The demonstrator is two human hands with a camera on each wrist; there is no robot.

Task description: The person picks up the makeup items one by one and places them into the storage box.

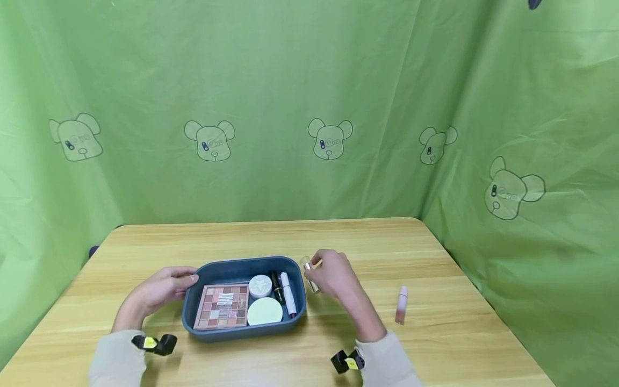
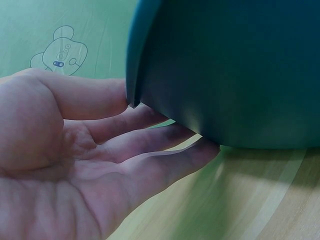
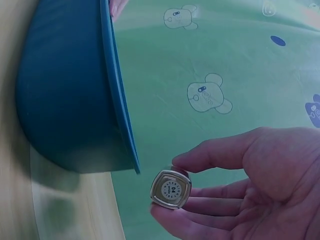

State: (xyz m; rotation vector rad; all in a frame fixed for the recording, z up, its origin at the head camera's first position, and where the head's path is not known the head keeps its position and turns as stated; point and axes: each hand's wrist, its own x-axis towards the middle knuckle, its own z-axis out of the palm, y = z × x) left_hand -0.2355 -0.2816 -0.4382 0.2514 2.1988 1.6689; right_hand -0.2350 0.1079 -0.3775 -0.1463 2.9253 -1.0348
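Note:
A blue storage tray (image 1: 244, 336) stands on the table. My left hand (image 1: 164, 287) holds its left end, the thumb at the rim and the fingers (image 2: 165, 165) against the outer wall. Beside the tray's right end, my right hand (image 1: 333, 274) pinches a lipstick tube (image 1: 309, 273) between thumb and fingers. In the right wrist view the base of the lipstick tube (image 3: 171, 189) faces the camera, square with a round "04" label. The tray holds an eyeshadow palette (image 1: 222, 307), a round white star-topped jar (image 1: 260, 286), a round pale compact (image 1: 265, 312), a black tube (image 1: 276, 287) and a white-capped tube (image 1: 288, 294).
A pink lip gloss tube (image 1: 401, 305) lies on the wooden table (image 1: 450, 333), to the right of my right forearm. Green curtains (image 1: 271, 188) printed with bear heads stand behind the table and along both sides.

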